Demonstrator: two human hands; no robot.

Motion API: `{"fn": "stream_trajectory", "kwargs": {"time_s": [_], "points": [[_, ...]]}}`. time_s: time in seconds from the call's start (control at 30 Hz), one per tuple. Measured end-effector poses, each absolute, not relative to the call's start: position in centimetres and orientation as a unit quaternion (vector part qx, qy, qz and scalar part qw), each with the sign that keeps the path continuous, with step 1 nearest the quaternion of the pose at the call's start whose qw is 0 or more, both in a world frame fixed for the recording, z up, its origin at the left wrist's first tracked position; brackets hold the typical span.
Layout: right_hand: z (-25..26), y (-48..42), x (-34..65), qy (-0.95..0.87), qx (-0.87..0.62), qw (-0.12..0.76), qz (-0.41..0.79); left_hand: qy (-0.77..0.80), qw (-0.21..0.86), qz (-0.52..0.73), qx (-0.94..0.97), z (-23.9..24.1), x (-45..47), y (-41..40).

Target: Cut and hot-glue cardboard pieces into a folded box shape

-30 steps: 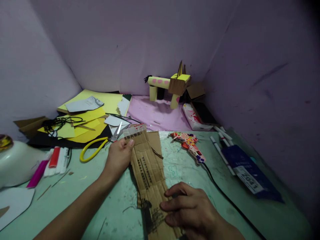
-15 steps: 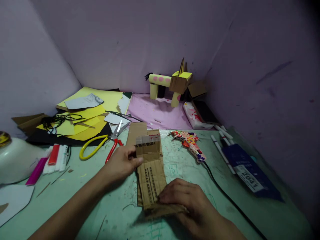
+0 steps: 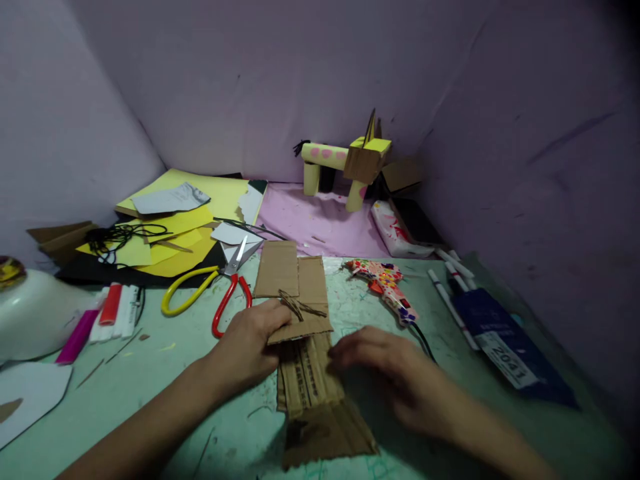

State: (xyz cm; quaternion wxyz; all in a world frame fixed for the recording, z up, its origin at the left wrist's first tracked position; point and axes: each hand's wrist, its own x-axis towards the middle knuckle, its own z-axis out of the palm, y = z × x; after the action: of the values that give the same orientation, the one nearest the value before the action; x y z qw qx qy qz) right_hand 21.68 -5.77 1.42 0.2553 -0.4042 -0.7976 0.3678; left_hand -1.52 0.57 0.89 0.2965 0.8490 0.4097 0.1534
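Between my hands, several pieces of brown cardboard lie overlapping on the green tabletop. My left hand (image 3: 253, 340) is closed on the left edge of a cardboard piece (image 3: 300, 327), which tilts above a longer printed piece. Thin brown strips (image 3: 297, 305) rest on the piece in my grip. Beneath it runs the printed cardboard (image 3: 305, 380), its flap (image 3: 330, 433) folded out toward me. Beside its right edge is my right hand (image 3: 387, 373), fingers loosely bent and apart from the thumb, with nothing visible in them. Flat cardboard (image 3: 277, 267) lies just beyond.
Scissors (image 3: 233, 267) with yellow and red handles lie left of the cardboard. A flowered glue gun (image 3: 383, 287) with a black cord is to the right, near a blue packet (image 3: 510, 333). Markers (image 3: 110, 307), paper sheets (image 3: 185, 247) and a paper-tube animal (image 3: 345, 160) stand around.
My left hand has raised and turned the small cardboard piece, and the brown strips now show on it. My right hand has left the near flap, which has unfolded toward me.
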Motion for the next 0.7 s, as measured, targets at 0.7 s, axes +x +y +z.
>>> {"fn": "stream_trajectory", "kwargs": {"time_s": [0.7], "points": [[-0.6, -4.8, 20.1, -0.749, -0.483, 0.313, 0.328, 0.428, 0.322, 0.11, 0.837, 1.4, -0.4, -0.6]]}}
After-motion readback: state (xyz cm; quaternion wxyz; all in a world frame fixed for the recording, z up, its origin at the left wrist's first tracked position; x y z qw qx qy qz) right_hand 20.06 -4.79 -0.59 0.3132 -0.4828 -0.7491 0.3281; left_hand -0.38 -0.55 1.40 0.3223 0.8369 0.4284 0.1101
